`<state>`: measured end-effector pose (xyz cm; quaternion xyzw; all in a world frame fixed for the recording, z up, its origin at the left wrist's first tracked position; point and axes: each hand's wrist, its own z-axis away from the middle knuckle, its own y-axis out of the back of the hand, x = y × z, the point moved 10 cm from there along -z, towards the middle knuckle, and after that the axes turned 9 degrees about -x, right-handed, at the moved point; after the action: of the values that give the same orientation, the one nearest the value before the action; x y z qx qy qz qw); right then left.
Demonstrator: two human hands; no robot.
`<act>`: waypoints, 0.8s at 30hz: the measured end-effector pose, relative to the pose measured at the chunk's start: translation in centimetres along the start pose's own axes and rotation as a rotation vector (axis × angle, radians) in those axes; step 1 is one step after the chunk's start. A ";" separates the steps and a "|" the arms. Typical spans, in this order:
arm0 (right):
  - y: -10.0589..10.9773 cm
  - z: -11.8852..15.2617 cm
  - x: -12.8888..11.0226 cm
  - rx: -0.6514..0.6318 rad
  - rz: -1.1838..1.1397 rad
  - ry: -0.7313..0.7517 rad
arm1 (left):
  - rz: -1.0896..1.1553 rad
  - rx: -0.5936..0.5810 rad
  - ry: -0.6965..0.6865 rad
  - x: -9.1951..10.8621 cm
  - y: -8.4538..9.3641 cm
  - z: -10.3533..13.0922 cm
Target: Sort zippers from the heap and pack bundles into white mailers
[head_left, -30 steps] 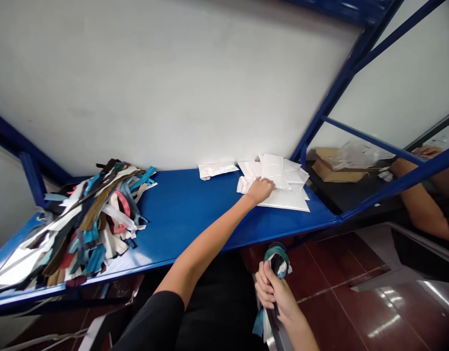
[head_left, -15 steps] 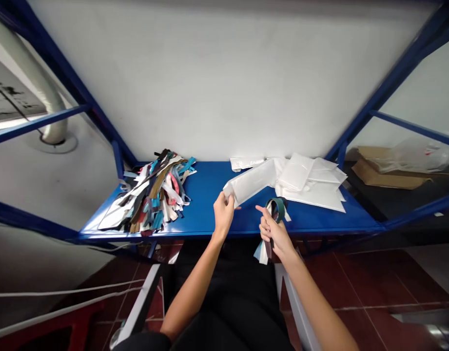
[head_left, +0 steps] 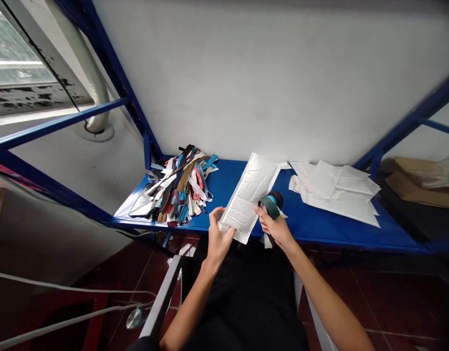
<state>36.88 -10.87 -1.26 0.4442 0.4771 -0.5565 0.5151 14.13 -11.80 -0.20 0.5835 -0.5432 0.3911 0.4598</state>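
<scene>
My left hand [head_left: 220, 239] grips the near left edge of a white padded mailer [head_left: 250, 187], which is held tilted above the table's front edge. Its flap end lies toward my hands. In my right hand [head_left: 277, 229] is a folded bundle of zippers [head_left: 271, 206], dark green and black with some blue and white, looped over at the top with loose ends hanging below the fist. The right fingers are close to the mailer's right edge; whether they touch it I cannot tell. A heap of mixed-colour zippers [head_left: 189, 187] lies to the left.
On the right of the blue table [head_left: 227, 170] lies a spread stack of white mailers [head_left: 330, 187]. Blue frame posts [head_left: 116, 63] rise at both sides, with a white wall behind. A cardboard box [head_left: 418, 185] sits at far right. Grey chair arms flank my lap.
My left hand has drawn the mailer off the stack and turned it more upright in front of me. My right hand, still holding the zippers, is now beside it. The view has shifted left.
</scene>
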 end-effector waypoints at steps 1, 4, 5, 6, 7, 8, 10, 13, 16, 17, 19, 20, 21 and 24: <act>0.1 0.3 0.4 0.012 0.042 0.007 | -0.081 0.055 -0.066 0.6 0.6 0.1; 0.3 1.1 1.8 0.043 0.152 0.032 | -0.248 -0.059 -0.162 1.2 -0.7 0.0; 0.3 1.3 2.2 0.046 0.181 0.039 | -0.245 -0.129 -0.152 0.9 -1.5 0.0; 0.3 1.3 2.6 0.048 0.206 0.046 | -0.206 -0.190 -0.122 0.4 -2.1 -0.1; 0.3 1.3 2.8 0.052 0.228 0.054 | -0.144 -0.233 -0.076 -0.1 -2.6 -0.1; 0.4 1.3 2.9 0.061 0.248 0.068 | -0.065 -0.263 -0.025 -0.7 -3.0 -0.1; 0.8 1.4 2.6 0.091 0.284 0.100 | 0.129 -0.346 0.053 -1.2 -3.8 0.1; 1.6 1.6 1.7 0.104 0.285 0.111 | 0.522 -0.559 0.129 -0.6 -5.5 0.7; 1.8 2.0 1.2 0.057 0.230 0.076 | 0.808 -0.504 0.256 -1.0 -5.7 0.1; 1.8 2.2 1.0 0.039 0.227 0.067 | 0.823 -0.453 0.296 -1.5 -5.8 -0.2; 1.6 2.4 0.7 0.015 0.266 0.063 | 0.821 -0.449 0.364 -2.0 -7.1 -0.3; 1.5 2.4 0.6 0.006 0.305 0.068 | 0.842 -0.500 0.397 -1.9 -8.3 -0.1; 1.5 2.5 0.4 0.006 0.350 0.081 | 0.886 -0.560 0.428 -1.7 -9.5 0.2; 1.8 2.7 -1.0 0.050 0.529 0.186 | 1.072 -0.636 0.481 -0.5 -11.7 1.0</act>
<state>38.78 -13.44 0.02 0.6150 0.3758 -0.3712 0.5855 25.63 -12.75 -2.22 -0.0348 -0.7294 0.5055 0.4597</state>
